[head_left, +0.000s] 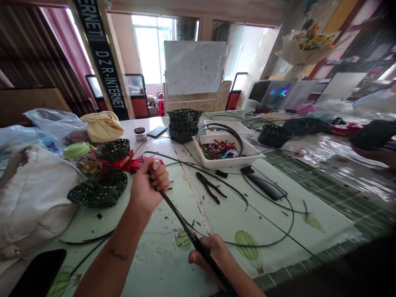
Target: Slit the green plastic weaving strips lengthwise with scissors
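Note:
My left hand (149,185) is closed around a dark green strip (173,208), whose free end curls out above the fist. The strip runs down to my right hand (212,251), which is closed with the thumb along its dark, wider part near the bottom edge. Whether that wider part is a separate piece, I cannot tell. Long thin strips (262,246) loop over the table to the right. Dark pliers (210,187) lie beyond my hands. Left of my left hand sits a woven dark basket (100,187).
Farther back stand a tall woven basket (183,123) and a white tray (229,161) of colourful pieces. A phone (264,181) lies at the right, a lidded jar (81,159) and pale bag (37,198) at the left. Another person's hand (374,154) holds a dark woven piece at the far right.

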### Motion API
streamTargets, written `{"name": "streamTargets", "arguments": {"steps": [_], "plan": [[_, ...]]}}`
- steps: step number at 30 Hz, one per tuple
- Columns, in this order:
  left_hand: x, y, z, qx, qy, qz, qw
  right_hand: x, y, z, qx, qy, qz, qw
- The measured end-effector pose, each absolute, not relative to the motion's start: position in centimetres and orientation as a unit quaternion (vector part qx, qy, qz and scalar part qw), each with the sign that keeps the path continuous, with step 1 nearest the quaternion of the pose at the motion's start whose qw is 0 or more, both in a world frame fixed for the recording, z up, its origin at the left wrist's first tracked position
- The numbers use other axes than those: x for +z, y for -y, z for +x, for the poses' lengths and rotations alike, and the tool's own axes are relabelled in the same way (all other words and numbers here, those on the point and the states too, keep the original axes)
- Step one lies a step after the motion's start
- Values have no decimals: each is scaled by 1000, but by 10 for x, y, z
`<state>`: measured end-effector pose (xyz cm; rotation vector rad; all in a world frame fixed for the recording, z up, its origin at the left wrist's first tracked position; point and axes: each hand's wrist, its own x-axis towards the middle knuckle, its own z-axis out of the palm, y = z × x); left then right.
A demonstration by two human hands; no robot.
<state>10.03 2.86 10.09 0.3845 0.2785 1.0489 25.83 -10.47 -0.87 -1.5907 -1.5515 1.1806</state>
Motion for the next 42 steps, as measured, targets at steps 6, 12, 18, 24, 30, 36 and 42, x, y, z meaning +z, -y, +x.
{"name": "streamTargets", "arguments": {"steps": [6, 12, 18, 24, 30, 36, 42], "plan": [[112, -27, 87, 547, -143, 201, 800, -9, 103, 261, 444, 612, -588, 286], [105, -16, 107, 536, -164, 210, 801, -3, 108, 267, 418, 639, -589, 264], [105, -10, 113, 545, -159, 217, 794, 0, 113, 269, 398, 652, -590, 260], [103, -12, 112, 550, -163, 208, 792, -2, 109, 265, 424, 626, -595, 274], [101, -17, 113, 551, -165, 195, 795, -15, 107, 261, 415, 609, -588, 333], [102, -12, 114, 553, -163, 197, 793, -16, 105, 263, 434, 613, -570, 332], [100, -5, 122, 554, -178, 193, 790, -1, 105, 266, 468, 616, -552, 310]]}}
